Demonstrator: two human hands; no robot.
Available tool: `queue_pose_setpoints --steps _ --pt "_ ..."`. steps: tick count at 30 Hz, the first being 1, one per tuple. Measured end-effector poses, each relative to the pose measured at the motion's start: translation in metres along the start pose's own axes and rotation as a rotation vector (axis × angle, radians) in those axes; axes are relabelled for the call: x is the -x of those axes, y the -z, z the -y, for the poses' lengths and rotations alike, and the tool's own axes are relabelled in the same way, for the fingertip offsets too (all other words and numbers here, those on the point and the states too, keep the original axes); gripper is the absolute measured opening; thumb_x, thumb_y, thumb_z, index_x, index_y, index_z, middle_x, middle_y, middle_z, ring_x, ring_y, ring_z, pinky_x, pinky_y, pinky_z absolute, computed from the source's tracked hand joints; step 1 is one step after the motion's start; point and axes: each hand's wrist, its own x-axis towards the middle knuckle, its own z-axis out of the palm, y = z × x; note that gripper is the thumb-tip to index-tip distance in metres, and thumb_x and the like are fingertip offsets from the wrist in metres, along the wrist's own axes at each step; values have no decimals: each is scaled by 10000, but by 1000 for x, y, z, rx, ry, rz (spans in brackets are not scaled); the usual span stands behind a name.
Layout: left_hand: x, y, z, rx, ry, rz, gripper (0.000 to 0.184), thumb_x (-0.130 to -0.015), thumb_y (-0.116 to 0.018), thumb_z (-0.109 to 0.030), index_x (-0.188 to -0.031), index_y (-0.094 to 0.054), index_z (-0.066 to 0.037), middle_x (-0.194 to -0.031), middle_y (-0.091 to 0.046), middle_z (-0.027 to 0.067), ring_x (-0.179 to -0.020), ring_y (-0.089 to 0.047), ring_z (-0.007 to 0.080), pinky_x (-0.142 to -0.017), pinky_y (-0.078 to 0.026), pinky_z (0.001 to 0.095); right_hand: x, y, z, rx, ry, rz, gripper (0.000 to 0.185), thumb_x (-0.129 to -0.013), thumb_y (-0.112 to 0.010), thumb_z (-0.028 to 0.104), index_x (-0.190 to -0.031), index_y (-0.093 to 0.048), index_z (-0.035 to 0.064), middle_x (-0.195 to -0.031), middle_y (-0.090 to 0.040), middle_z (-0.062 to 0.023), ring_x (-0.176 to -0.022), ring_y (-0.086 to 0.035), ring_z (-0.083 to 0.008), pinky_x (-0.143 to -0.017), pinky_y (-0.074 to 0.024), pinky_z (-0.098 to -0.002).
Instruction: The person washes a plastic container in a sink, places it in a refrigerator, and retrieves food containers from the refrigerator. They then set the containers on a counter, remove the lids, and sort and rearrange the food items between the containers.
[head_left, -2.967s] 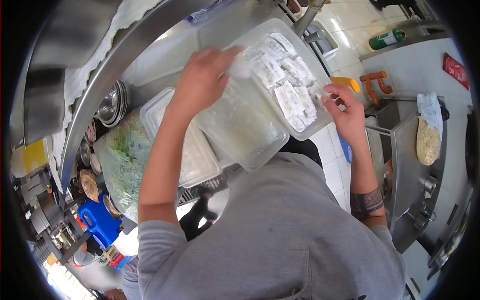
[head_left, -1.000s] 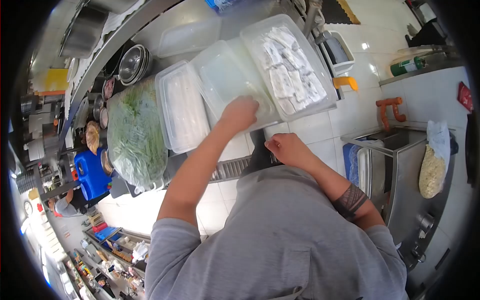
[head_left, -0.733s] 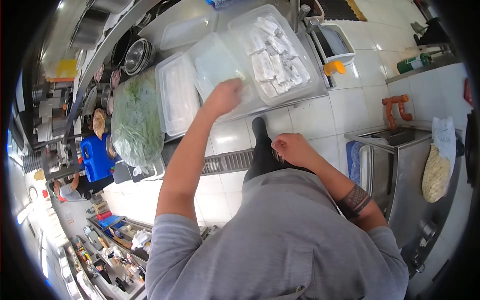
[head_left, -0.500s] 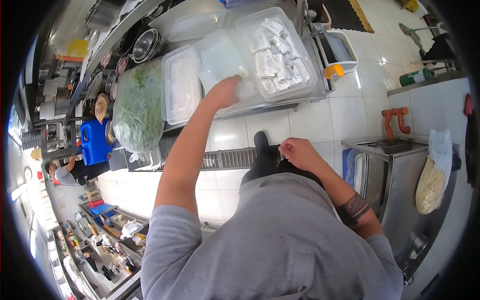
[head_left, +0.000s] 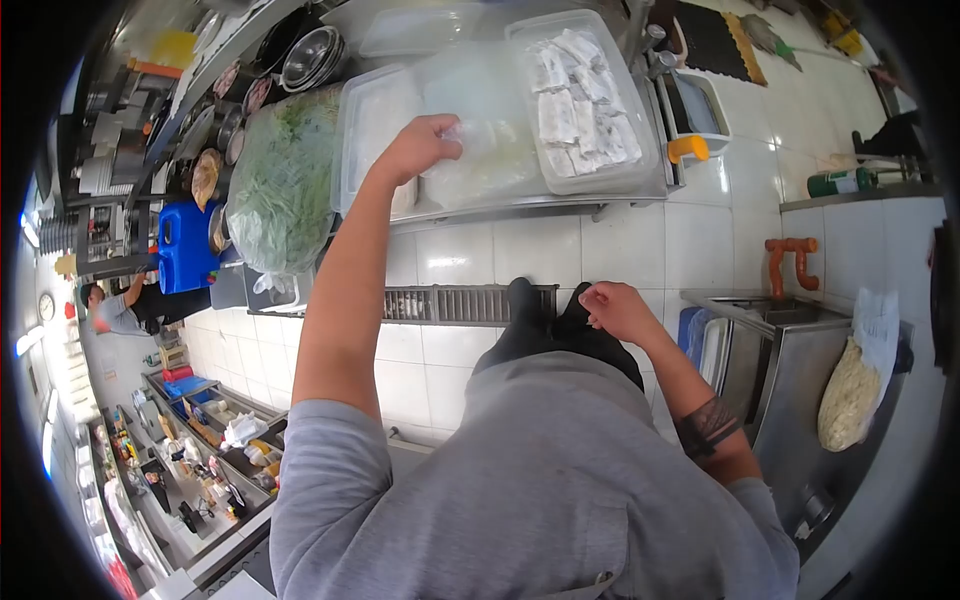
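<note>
My left hand (head_left: 425,146) is closed over the left part of a translucent middle container (head_left: 490,165), with something clear and filmy at its fingertips. Its edges blur into the container, so I cannot make out what it is. On the right, a clear tub (head_left: 600,184) holds several white-coated pieces (head_left: 582,110). Left of the middle container lies a lidded translucent box (head_left: 375,115). My right hand (head_left: 612,308) is held in front of my body, away from the counter, its fingers curled together with nothing visible in them.
A bag of green leaves (head_left: 285,190) lies left of the boxes, beside metal bowls (head_left: 312,58) and a blue jug (head_left: 187,248). A steel cabinet (head_left: 800,350) with a hanging bag (head_left: 850,390) stands at the right. Far left is another person (head_left: 120,312).
My left hand has moved left across the middle container, and its thumb and fingers now show more clearly. The counter appears higher in view. My right hand has shifted slightly right, still curled.
</note>
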Motion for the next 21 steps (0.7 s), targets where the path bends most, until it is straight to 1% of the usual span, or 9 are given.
queue_pose_setpoints --steps 3,6,8,9,11,15,19,20,21 --pt "11 18 17 276 -65 -39 270 -771 -698 -51 -1041 -694 -59 -890 -641 -15 -811 -584 108 -734 -473 283 -13 -8 -1 -55 1 40 318 -1010 -619 274 -1030 -698 -33 -777 -720 -132 -722 -726 -196 -663 -576 -339" --pt "52 30 30 602 -62 -178 340 -783 -690 -35 -1120 -666 -68 -956 -649 -14 -872 -619 128 -784 -512 308 -26 -14 -2 -151 -28 68 295 -1015 -624 239 -1054 -693 -46 -854 -726 -116 -723 -720 -173 -656 -588 -308" --pt "88 38 51 988 -206 -227 402 -822 -688 -66 -1220 -634 -54 -1067 -669 27 -939 -642 175 -855 -531 343 -32 -20 -3 -193 -35 54 287 -1017 -628 225 -1067 -691 -51 -905 -724 -111 -724 -718 -174 -666 -596 -304" --pt "112 42 68 991 -208 -264 402 -822 -688 -66 -1220 -634 -54 -1067 -669 27 -939 -642 175 -855 -531 343 -32 -22 -1 -198 -41 42 285 -1019 -628 221 -1069 -691 -52 -922 -720 -110 -724 -716 -176 -669 -599 -303" --pt "160 41 109 1286 -220 -457 424 -827 -686 -70 -1245 -615 -80 -1061 -650 29 -936 -645 196 -856 -548 384 -35 -28 -1 -157 -63 6 288 -1017 -631 221 -1073 -687 -57 -904 -712 -104 -722 -715 -177 -665 -600 -306" --pt "279 46 264 1730 -436 -449 463 -829 -668 -81 -1285 -590 -84 -1164 -659 94 -1047 -671 278 -953 -566 493 -35 -50 3 -91 -130 -80 305 -1016 -629 219 -1048 -680 -80 -892 -705 -120 -704 -714 -187 -639 -604 -316" --pt "386 63 396 1714 -310 -978 476 -828 -641 -56 -1300 -579 -67 -1204 -664 131 -1145 -655 333 -1041 -528 520 -40 -95 14 -25 -204 -108 297 -1023 -630 218 -1070 -680 -70 -901 -700 -129 -688 -698 -189 -617 -595 -312" --pt "394 77 430 1732 -308 -984 476 -828 -641 -56 -1300 -579 -67 -1204 -664 131 -1145 -655 333 -1041 -528 520 -39 -111 26 -25 -252 -133 302 -1021 -633 224 -1067 -680 -72 -895 -697 -130 -683 -697 -189 -614 -592 -307" --pt "403 90 466 1684 -186 -1124 459 -835 -640 -63 -1290 -585 -60 -1197 -663 126 -1131 -653 318 -1020 -532 491 -39 -129 37 -23 -305 -155 308 -1019 -635 229 -1064 -679 -73 -889 -693 -130 -679 -695 -189 -610 -588 -303"
